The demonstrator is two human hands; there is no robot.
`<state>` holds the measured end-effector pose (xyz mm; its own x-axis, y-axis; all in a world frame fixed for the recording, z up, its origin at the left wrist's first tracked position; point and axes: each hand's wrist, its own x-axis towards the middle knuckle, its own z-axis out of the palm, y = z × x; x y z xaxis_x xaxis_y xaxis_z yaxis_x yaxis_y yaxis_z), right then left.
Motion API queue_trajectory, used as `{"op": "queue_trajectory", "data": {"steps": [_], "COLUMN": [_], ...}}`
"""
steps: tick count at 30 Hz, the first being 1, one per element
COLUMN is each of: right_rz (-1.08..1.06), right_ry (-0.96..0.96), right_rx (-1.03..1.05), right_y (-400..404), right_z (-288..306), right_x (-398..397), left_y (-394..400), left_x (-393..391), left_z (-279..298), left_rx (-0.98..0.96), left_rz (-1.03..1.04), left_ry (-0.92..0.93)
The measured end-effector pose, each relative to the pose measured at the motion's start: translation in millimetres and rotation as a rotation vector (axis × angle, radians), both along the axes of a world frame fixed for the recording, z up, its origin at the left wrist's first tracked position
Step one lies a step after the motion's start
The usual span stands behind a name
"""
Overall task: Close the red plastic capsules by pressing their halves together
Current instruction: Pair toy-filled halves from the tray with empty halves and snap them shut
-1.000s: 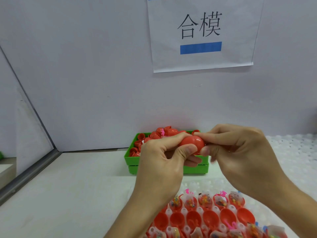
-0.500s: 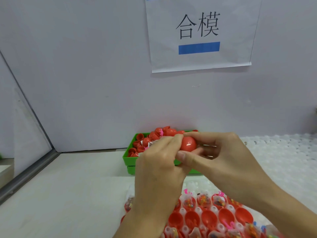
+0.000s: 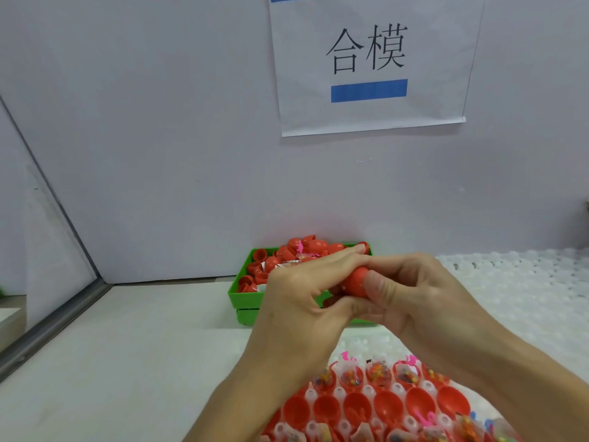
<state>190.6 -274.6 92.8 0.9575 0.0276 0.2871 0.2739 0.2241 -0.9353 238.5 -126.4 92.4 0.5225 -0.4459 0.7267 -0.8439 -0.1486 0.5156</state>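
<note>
Both my hands are up over the table (image 3: 127, 362), clasped round one red capsule (image 3: 355, 280). My left hand (image 3: 302, 301) wraps it from the left: fingers lie across the top, fingertip reaching past it toward the far side, thumb underneath. My right hand (image 3: 411, 295) grips from the right, thumb pressed flat on the near face of the capsule, other fingers curled behind it. Only a small patch of red shows between the two hands, so I can't tell whether the halves are fully seated or where the seam is.

The capsule sits in mid-air, in front of the green bin (image 3: 245, 298), which is against the wall (image 3: 159, 154). The bin is heaped with red capsule pieces (image 3: 306, 250), some open cups facing up, plus a bit of pink plastic. My hands cover the bin's right half.

Below my wrists, near edge: a white tray (image 3: 369, 390) with rows of open red halves (image 3: 389, 406). The far row holds small clear packets with coloured bits (image 3: 350, 376); the next row is mostly bare cups, one with a pink piece.

To the right, a white bumpy sheet (image 3: 526, 282) covers the table. On the wall above, a paper sign (image 3: 369, 65) with two black characters and a blue bar.
</note>
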Motion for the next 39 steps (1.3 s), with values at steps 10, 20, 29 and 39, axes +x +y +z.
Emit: {"op": "queue_trajectory", "data": {"steps": [10, 20, 29, 39], "right_rz": [0.236, -0.094, -0.415, -0.364], "right_ry": [0.11, 0.252, -0.112, -0.273], "right_rx": [0.264, -0.054, -0.308, -0.335], "right_y": [2, -11, -12, -5], "right_z": [7, 13, 6, 8], "right_x": [-2, 1, 2, -3], "left_y": [-1, 0, -3, -2], "left_x": [-3, 2, 1, -2], "left_z": [4, 7, 11, 15], "left_rx": [-0.006, -0.282, -0.551, -0.456], "left_rz": [-0.049, -0.209, -0.423, -0.474], "left_ry": [0.17, 0.763, 1.148, 1.091]}}
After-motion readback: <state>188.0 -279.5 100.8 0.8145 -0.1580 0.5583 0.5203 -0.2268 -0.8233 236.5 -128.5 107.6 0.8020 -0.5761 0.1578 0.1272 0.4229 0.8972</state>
